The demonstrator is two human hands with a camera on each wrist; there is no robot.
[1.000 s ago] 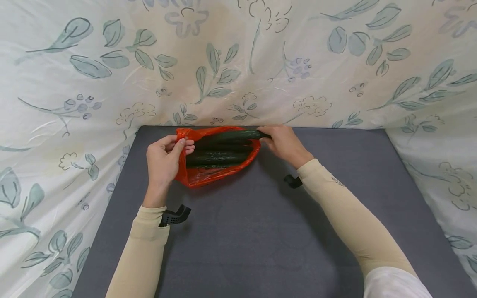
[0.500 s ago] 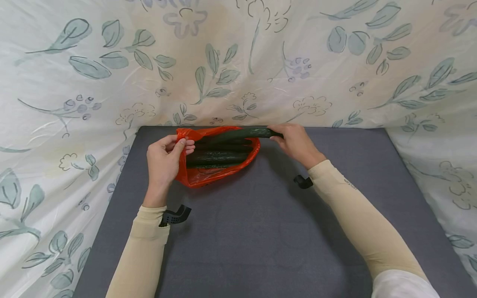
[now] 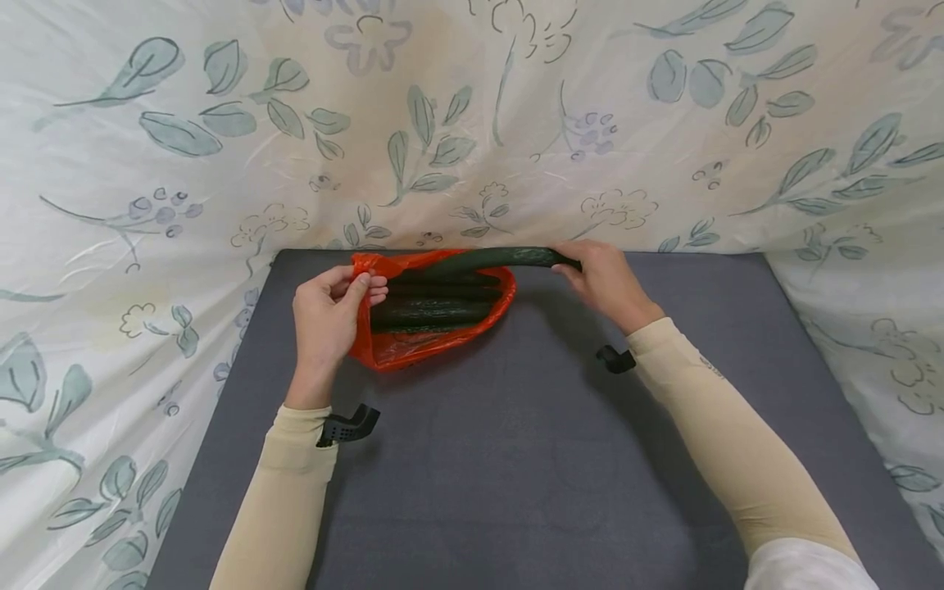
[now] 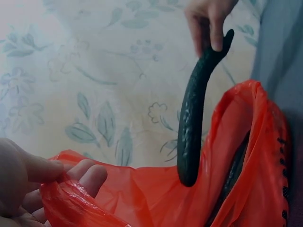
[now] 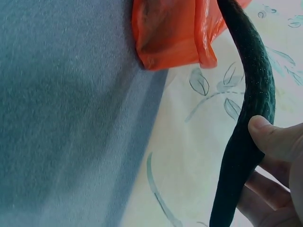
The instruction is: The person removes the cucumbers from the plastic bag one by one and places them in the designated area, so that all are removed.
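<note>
Near the back of the counter [image 3: 472,459], the left hand [image 3: 324,315] pinches the red bag [image 3: 404,350] while the right hand [image 3: 610,283] grips a cucumber [image 3: 516,257], best guided slowly to avoid snagging.

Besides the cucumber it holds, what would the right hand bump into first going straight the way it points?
Probably the flowered cloth behind the table: in the head view, the right hand points up and left toward it. How far off it is, I can't tell.
</note>
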